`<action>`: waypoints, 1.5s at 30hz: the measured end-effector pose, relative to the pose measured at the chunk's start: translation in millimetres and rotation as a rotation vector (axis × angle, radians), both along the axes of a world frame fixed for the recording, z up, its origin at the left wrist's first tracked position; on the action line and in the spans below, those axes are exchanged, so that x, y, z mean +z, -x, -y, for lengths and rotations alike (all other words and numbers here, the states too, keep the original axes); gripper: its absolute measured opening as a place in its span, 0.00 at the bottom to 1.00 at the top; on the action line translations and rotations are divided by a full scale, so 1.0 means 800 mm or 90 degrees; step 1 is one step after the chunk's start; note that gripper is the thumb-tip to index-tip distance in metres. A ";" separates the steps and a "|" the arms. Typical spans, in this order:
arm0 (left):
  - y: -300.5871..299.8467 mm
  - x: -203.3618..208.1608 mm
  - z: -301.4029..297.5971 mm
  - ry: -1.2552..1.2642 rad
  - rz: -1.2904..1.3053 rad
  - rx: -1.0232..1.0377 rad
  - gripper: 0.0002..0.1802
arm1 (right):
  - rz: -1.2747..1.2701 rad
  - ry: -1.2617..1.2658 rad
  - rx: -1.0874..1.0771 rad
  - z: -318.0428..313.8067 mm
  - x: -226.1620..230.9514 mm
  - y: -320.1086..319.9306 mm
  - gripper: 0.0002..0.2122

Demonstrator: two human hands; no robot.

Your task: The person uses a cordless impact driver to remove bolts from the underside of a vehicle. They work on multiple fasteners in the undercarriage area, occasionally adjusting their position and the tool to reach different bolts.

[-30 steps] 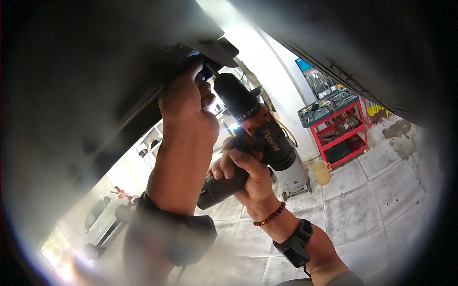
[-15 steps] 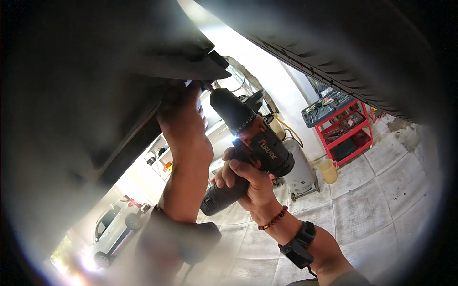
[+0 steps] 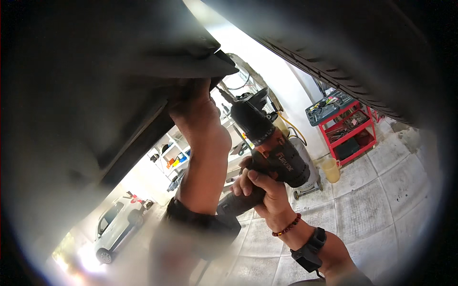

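Right hand (image 3: 272, 193) grips drill (image 3: 288, 164); left hand (image 3: 196, 107) under dark panel (image 3: 183, 67), fingers' state unclear — probably positioning step; next needs drill aligned.

Drill (image 3: 288, 164): black with orange-brown parts, tilted, its grip wrapped by the right hand (image 3: 268, 188).
Chuck (image 3: 250, 121): black, tapered, aimed up and leftward.
Bit (image 3: 225, 95): thin, dark, near the panel; contact unclear.
Panel (image 3: 195, 66): dark, overhead, curved lower edge, partly covering the left hand (image 3: 196, 107).

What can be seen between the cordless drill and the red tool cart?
In the head view, past the cordless drill: a white wheeled tank, then a yellow jug.
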State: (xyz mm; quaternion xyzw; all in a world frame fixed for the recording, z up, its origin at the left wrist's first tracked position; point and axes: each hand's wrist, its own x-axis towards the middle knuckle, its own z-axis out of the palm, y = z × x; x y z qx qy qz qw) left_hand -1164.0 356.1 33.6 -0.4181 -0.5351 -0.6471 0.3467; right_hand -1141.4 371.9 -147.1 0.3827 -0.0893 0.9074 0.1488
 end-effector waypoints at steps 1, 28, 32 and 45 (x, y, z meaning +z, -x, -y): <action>0.003 -0.001 -0.003 0.000 -0.004 0.003 0.08 | 0.003 0.003 -0.003 -0.003 -0.004 0.001 0.16; -0.008 -0.020 -0.016 0.024 -0.231 0.160 0.09 | 0.098 -0.091 -0.082 -0.022 -0.056 -0.034 0.17; -0.011 -0.028 -0.009 0.065 -0.260 0.206 0.09 | 0.100 -0.099 -0.080 -0.027 -0.062 -0.040 0.17; 0.087 0.048 0.064 0.171 -0.438 0.495 0.14 | 0.148 -0.041 -0.068 -0.021 -0.026 -0.036 0.18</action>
